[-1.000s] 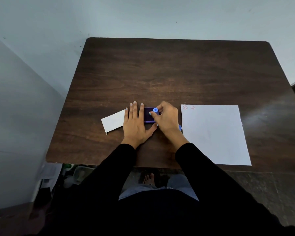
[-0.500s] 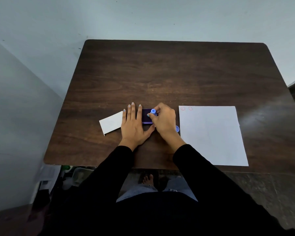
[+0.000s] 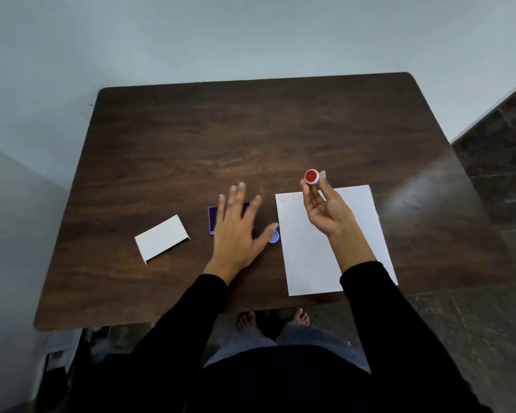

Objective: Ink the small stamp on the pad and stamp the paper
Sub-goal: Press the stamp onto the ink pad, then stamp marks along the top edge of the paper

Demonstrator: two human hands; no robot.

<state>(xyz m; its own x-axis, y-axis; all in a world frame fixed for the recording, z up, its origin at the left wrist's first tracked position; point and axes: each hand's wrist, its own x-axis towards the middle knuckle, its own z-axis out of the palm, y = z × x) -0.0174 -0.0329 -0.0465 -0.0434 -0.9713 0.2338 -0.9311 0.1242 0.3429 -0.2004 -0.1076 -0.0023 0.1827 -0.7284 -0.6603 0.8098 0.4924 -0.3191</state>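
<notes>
Stamp [image 3: 312,176] now off the ink pad [image 3: 212,219] — right hand [image 3: 325,210] pinches it, red face up, at the paper's [image 3: 313,257] twelve o'clock; left hand [image 3: 236,231] spread — pressing comes next.

The small stamp [image 3: 312,176], a short round piece with a blue body and white rim, is seen right of the frame's centre, raised above the table and tilted so that its red inked face is turned toward the camera. The ink pad [image 3: 212,219], a dark purple rectangle, is laid flat left of centre and is largely covered. The paper [image 3: 310,257], a white sheet, is laid flat at centre right; two faint red round marks are printed at its upper left corner.
</notes>
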